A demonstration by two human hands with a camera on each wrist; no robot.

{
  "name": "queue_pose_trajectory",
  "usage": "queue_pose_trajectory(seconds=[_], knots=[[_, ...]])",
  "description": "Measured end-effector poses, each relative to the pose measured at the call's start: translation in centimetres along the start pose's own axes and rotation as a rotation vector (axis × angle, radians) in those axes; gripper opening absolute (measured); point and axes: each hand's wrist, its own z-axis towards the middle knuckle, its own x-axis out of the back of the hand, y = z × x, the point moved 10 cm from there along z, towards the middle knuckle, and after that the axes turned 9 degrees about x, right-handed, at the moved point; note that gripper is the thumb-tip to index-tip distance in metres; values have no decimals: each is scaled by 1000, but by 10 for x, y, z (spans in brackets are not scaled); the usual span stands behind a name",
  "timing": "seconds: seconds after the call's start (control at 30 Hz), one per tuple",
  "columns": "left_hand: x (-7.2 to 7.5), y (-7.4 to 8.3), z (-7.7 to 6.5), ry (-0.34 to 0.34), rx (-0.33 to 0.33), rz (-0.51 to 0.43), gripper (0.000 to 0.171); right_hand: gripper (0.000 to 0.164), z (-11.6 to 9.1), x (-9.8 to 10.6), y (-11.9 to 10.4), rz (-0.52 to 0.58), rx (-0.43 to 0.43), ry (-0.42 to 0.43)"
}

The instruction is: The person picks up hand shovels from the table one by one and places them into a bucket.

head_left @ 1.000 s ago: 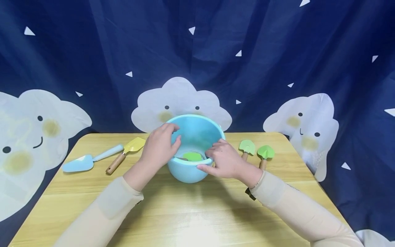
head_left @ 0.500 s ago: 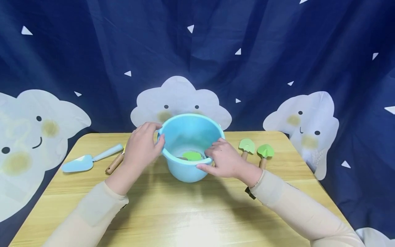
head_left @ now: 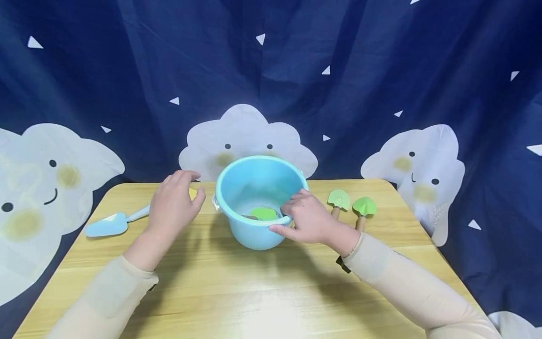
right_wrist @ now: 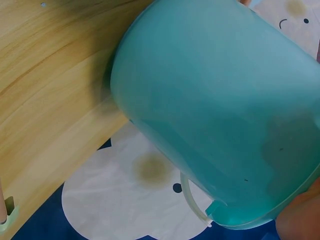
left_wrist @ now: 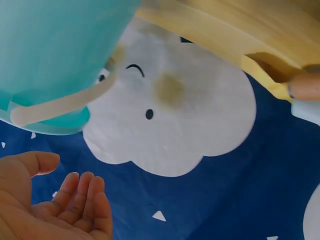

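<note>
A light blue bucket (head_left: 257,230) stands at the middle of the table, with a green-bladed tool (head_left: 263,214) lying inside it. My right hand (head_left: 309,219) grips the bucket's near right rim, thumb outside and fingers curled over the edge. To the left of the bucket, my left hand (head_left: 173,202) is raised with loosely bent fingers and holds nothing. Behind that hand, a yellow garden trowel (head_left: 193,193) is mostly hidden in the head view. The left wrist view shows the yellow trowel's blade (left_wrist: 265,77) and wooden handle (left_wrist: 306,86).
A light blue spatula-like trowel (head_left: 107,225) lies at the table's left. Two small green tools, a pale shovel (head_left: 339,199) and a brighter trowel (head_left: 364,207), lie right of the bucket. The bucket's white handle (left_wrist: 65,104) hangs at its side. A dark blue curtain (head_left: 262,70) hangs behind.
My left hand has moved left, from over the bucket's opening past its left rim to above the yellow trowel. My right hand keeps its grip on the rim, and the bucket stays nearly still.
</note>
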Motion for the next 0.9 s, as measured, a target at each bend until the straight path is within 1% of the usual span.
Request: queue_pose_trajectory(seconds=[0.17,0.33,0.47,0.77,0.9], knots=[[1,-15,-1,-28,31,32,33,70,0,1,0,4,1,8],[2,-32,-3,-46,64,65,34,65,1,2,-1,3,5,11],[2,-43,-5,-59,79,82,34,64,1,2,-2,8,1,6],[-8,-73,-11,-89,109,124,37,65,1,2,-2,5,-10,-6],[-12,-87,-13,-112,125,147,39,70,2,3,-2,7,-9,-9]])
